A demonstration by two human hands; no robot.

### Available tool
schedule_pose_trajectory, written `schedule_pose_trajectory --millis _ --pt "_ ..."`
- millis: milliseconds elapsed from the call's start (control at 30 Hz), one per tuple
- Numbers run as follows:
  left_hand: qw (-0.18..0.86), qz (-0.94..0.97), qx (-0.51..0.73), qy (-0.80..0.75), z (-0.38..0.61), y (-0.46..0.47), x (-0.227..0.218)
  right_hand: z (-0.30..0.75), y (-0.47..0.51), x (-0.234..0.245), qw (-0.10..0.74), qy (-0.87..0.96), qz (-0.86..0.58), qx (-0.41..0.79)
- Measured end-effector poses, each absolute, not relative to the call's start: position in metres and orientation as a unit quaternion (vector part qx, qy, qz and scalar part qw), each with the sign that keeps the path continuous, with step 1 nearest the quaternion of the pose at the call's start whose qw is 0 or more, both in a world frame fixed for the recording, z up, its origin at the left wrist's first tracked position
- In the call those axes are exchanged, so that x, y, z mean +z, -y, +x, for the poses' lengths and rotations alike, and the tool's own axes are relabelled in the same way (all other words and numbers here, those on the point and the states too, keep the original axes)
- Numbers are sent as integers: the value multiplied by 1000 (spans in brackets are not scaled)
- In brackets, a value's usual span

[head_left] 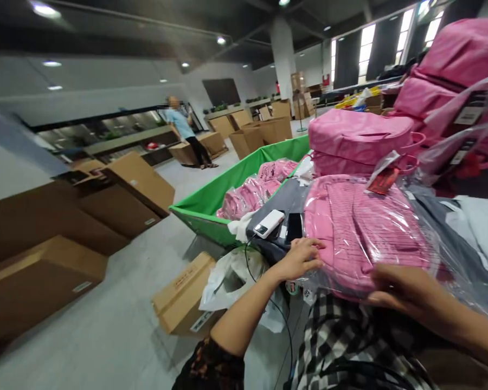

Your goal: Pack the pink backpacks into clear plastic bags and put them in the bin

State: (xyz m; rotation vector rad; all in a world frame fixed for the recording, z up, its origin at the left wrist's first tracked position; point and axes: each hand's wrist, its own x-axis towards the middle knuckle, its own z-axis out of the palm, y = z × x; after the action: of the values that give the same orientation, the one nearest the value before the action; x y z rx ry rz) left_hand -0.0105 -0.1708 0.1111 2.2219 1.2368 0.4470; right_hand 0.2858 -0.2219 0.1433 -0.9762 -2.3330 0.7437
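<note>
A pink backpack (358, 233) in clear plastic wrap lies flat on the dark grey work surface in front of me. My left hand (303, 257) rests at its left edge, fingers stretched out and touching the plastic. At the near edge, my right hand (402, 290) has its fingers over the wrap and its thumb lower down, gripping the edge; it is slightly blurred. Behind this backpack sits another pink backpack (358, 135), with a red tag (384, 181) lying in front of it. A white power bank (269, 223) and a dark phone (295, 226) lie left of the wrapped backpack.
A green bin (203, 216) holding wrapped pink bags (248, 197) stands beyond the surface. More pink backpacks (463, 59) are piled at right. Below left are a white plastic bag (231, 281), a carton (185, 292) and a black cable (282, 314). A person (183, 127) stands among boxes.
</note>
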Motion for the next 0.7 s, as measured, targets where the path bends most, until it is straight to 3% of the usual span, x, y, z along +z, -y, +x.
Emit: schedule_pose_trajectory --millis 133,267,467,700 --pt "260 835 167 -455 -9 172 110 212 165 139 66 956 -287 10" --pt "257 841 167 -446 -11 171 109 216 131 149 -40 923 -380 -49" --pt "266 840 185 -435 -13 170 106 234 164 142 70 923 -379 -5" --pt "316 826 200 -422 -17 173 107 188 183 92 69 897 -435 25"
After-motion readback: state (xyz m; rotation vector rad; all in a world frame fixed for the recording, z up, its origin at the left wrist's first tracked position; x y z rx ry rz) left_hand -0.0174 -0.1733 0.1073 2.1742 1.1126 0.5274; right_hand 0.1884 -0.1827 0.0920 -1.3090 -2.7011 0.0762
